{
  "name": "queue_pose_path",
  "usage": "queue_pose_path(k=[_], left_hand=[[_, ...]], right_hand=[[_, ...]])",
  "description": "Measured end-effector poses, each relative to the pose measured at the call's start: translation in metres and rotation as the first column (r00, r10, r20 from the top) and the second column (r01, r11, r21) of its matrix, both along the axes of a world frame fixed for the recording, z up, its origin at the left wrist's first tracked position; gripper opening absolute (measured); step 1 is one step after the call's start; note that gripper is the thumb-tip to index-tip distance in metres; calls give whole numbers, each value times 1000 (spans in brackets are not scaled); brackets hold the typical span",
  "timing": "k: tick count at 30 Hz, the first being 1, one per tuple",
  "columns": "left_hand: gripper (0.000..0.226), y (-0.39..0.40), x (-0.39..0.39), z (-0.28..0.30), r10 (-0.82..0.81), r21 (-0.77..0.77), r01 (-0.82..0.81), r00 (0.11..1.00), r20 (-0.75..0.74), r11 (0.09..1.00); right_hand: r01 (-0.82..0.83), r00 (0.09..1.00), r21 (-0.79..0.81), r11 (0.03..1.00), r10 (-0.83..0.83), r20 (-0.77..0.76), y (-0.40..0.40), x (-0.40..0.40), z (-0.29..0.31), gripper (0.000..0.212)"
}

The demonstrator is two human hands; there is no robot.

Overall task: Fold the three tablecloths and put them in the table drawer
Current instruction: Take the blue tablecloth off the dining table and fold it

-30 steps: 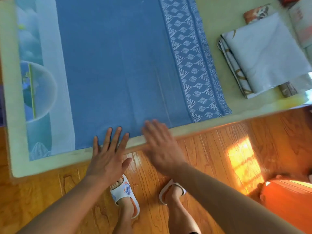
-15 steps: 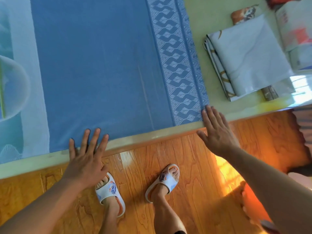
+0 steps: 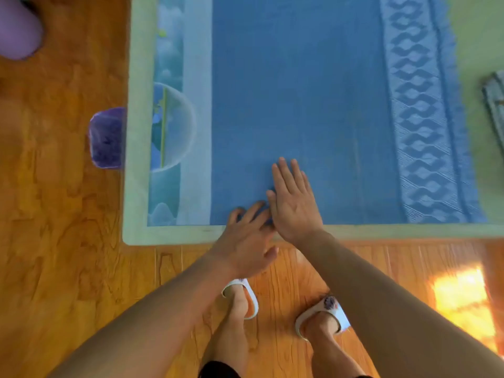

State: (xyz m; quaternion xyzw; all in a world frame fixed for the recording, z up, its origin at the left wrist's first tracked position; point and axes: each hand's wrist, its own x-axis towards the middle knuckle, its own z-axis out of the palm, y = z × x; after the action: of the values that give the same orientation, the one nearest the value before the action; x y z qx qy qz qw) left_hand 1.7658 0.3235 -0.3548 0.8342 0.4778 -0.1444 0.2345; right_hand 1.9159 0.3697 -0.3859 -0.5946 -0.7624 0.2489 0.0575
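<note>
Left hand (image 3: pixel 246 241) at near hem of blue tablecloth (image 3: pixel 294 105), fingers bent over the edge, looks like a pinch on the cloth but blur hides the tips. Right hand (image 3: pixel 293 203) just beside it, flat, fingers straight and together, palm down on the cloth.

Left to right: purple stool (image 3: pixel 107 137) tucked against table edge, then table (image 3: pixel 139 159) with printed top. Blue tablecloth spread flat on it, long axis running away from the person, near short edge parallel to table's front edge, patterned border (image 3: pixel 425 118) along right side. Folded cloth (image 3: pixel 495 105) at far right edge, apart from the blue one.
</note>
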Motion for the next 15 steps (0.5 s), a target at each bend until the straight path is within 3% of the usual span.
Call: queue_pose_path(k=[2, 6, 13, 15], left_hand=[[54, 12, -46, -9, 63, 144, -72, 996, 69, 987], [67, -2, -170, -36, 264, 177, -237, 954, -144, 955], [67, -18, -203, -25, 335, 111, -327, 940, -64, 939], [55, -1, -213, -18, 324, 150, -323, 946, 18, 934]], right_hand=[[-20, 993, 26, 999, 17, 118, 5, -15, -15, 59], [-45, 960, 65, 997, 25, 278, 1, -22, -22, 61], [87, 957, 68, 994, -102, 272, 8, -57, -5, 59], [-20, 980, 72, 997, 5, 199, 21, -92, 1, 57]])
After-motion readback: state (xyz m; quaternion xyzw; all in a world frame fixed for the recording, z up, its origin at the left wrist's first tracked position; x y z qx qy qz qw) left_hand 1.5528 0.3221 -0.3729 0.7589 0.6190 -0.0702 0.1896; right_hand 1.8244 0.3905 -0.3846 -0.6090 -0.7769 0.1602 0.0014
